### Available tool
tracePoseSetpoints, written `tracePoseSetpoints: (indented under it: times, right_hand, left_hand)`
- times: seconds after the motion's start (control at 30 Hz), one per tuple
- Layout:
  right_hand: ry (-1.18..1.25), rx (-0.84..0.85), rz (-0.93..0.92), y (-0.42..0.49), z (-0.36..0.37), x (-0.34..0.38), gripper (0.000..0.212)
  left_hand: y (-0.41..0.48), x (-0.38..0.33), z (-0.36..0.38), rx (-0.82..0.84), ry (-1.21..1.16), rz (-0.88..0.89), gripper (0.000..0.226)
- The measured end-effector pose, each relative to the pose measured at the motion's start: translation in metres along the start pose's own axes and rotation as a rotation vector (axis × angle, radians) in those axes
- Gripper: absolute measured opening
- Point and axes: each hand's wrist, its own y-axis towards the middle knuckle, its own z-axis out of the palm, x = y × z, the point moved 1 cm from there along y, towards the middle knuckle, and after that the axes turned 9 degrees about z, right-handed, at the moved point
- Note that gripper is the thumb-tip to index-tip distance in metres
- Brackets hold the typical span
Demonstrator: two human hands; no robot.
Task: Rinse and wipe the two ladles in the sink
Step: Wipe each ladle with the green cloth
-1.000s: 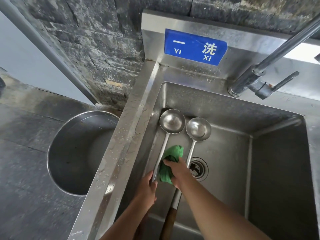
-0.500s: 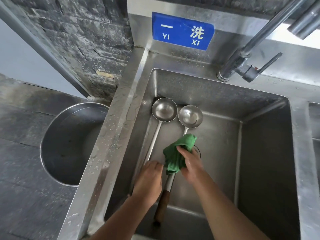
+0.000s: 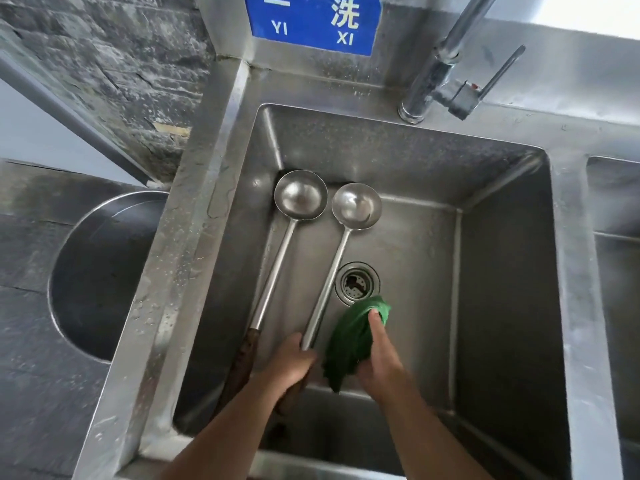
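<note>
The fingers of my left hand are curled round the steel shaft of the right-hand ladle, low down, about where the metal gives way to the dark grip. My right hand holds the green cloth bunched in its palm, with the forefinger laid straight along the top of the wad. The cloth hangs just beside the shaft, and I cannot see it touching the metal.

Both ladles lie in the sink with their bowls up toward the far wall, side by side but apart. The left-hand ladle rests along the left wall, its wooden handle sloping down toward me, and nobody is holding it. The drain sits just right of the shaft I hold, and the tip of the cloth reaches its near edge. I see no water falling from the faucet, though its spout is out of view.

I judge I am in the wiping step, and on the right-hand ladle, with the grip made and the cloth ready. Next I should bring the cloth across onto the shaft, close it round the metal, and draw it up toward the bowl. My left hand must hold firm so the ladle does not roll or slide on the wet steel. The bowl will want wiping inside and out.
</note>
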Motion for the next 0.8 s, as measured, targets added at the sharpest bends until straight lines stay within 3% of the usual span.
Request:
tracePoseSetpoints:
  times: [0.13,0.27,0.37,0.5,0.67,0.7,0.73,0.8]
  right_hand:
    - [-0.120,0.079,0.135,-0.009,0.016,-0.024,0.053]
    - [-0.034,0.184,0.199,-0.023,0.021,-0.024,0.062]
    - [-0.020,0.156,0.183,-0.045,0.033,-0.012,0.048]
    - [0.045,0.147,0.071,-0.065,0.039,-0.001,0.053]
    - [0.175,0.396,-0.134,-0.110,0.034,0.014,0.072]
    - [0.192,0.431,-0.133,-0.115,0.032,0.017,0.066]
    - [0.310,0.596,0.042,-0.125,0.035,0.020,0.050]
    - [0.339,0.644,-0.003,-0.133,0.027,0.027,0.038]
  left_hand:
    - [-0.028,-0.021,0.004,-0.070,-0.044,0.044,0.009]
    - [-0.051,-0.041,0.012,-0.025,-0.047,0.079,0.009]
    - [-0.061,-0.058,0.011,-0.028,0.025,0.173,0.012]
    - [-0.077,-0.091,-0.001,0.030,0.134,0.334,0.016]
    - [-0.106,-0.126,-0.019,0.018,0.215,0.426,0.010]
    - [-0.113,-0.131,-0.021,0.025,0.190,0.429,0.010]
    - [-0.119,-0.133,-0.023,0.034,0.177,0.426,0.012]
    - [-0.132,-0.138,-0.024,0.033,0.182,0.428,0.014]
